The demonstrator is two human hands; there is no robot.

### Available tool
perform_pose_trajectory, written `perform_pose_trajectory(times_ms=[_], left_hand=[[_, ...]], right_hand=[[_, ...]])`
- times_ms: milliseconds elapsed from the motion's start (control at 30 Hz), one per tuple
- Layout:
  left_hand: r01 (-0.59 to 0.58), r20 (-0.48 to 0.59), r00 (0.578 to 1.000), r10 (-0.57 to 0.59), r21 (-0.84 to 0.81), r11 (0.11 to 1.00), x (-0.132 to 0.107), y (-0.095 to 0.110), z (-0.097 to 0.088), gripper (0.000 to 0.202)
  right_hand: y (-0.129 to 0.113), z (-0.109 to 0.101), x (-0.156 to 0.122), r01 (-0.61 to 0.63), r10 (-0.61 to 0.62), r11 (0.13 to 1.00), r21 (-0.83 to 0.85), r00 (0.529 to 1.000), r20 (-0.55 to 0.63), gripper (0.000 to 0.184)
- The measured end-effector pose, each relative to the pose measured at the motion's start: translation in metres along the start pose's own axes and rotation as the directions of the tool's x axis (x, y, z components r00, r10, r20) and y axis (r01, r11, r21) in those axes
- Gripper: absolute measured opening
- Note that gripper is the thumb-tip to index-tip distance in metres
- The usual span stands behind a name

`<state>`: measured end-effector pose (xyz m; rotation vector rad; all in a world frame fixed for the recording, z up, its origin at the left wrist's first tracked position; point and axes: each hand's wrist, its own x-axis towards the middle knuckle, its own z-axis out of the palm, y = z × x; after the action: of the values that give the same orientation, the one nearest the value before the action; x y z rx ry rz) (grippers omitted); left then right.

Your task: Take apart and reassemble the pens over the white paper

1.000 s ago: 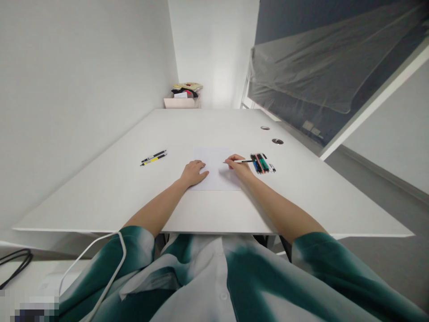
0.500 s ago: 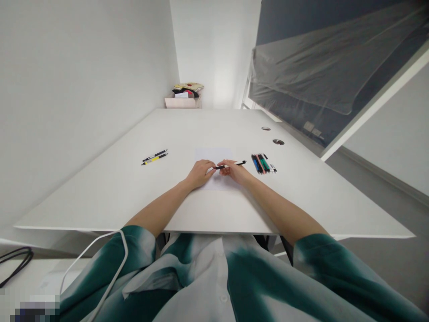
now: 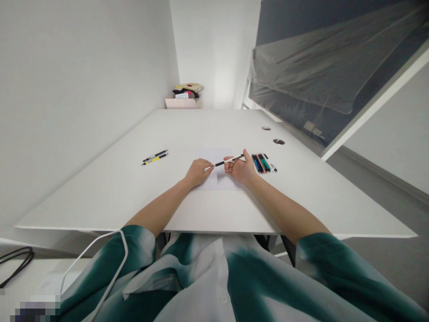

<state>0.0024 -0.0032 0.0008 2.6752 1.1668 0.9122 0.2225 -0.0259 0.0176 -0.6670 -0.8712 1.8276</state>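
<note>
Black-and-white pen (image 3: 220,163) slanting between two bare hands above a sheet of white paper (image 3: 214,182)

The left hand (image 3: 199,171), at the paper's left side, pinches thumb and fingertips together on the pen's lower end; the right hand (image 3: 241,171) shows its palm, fingers loosely curled and thumb standing apart from them, with the pen crossing by its fingers and the upper end close to the thumb, though whether they touch cannot be told. Just right of that hand, a row of pens (image 3: 261,163), with black, blue, pink and green among them, lies on the white table (image 3: 201,127); well apart to the left, a black pen (image 3: 155,155) lies beside a yellow pen (image 3: 155,159)
</note>
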Motion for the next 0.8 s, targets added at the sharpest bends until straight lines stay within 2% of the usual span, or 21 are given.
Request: perform_pose_trajectory(times_ms=[167, 400, 567, 633, 733, 800], left_hand=[[0.001, -0.005, 1.000, -0.001, 0.006, 1.000, 0.000, 0.001, -0.001, 0.023], [-0.003, 0.042, 0.999, 0.001, 0.056, 0.998, -0.001, 0.001, -0.004, 0.026], [0.031, 0.025, 0.999, -0.034, 0.116, 0.993, -0.001, -0.005, -0.009, 0.024], [0.037, 0.017, 0.999, -0.040, 0.158, 0.987, 0.000, -0.007, -0.013, 0.023], [0.039, 0.005, 0.999, -0.041, 0.214, 0.976, 0.000, -0.006, -0.018, 0.020], [0.030, -0.009, 1.000, -0.029, 0.235, 0.972, 0.000, -0.004, -0.020, 0.019]], right_hand=[[-0.002, 0.003, -0.004, -0.005, 0.005, 0.997, -0.073, 1.000, 0.004, 0.063], [-0.002, 0.006, -0.005, 0.042, -0.043, 0.954, -0.297, 0.999, 0.003, 0.065], [-0.010, 0.007, -0.009, -0.003, 0.022, 0.949, -0.316, 0.998, 0.057, 0.066], [-0.012, 0.006, -0.010, -0.041, 0.068, 0.944, -0.328, 0.995, 0.070, 0.056], [-0.011, 0.006, -0.010, -0.057, 0.087, 0.907, -0.416, 0.995, 0.053, 0.032], [-0.009, 0.007, -0.010, -0.055, 0.089, 0.878, -0.476, 0.995, 0.048, 0.026]])
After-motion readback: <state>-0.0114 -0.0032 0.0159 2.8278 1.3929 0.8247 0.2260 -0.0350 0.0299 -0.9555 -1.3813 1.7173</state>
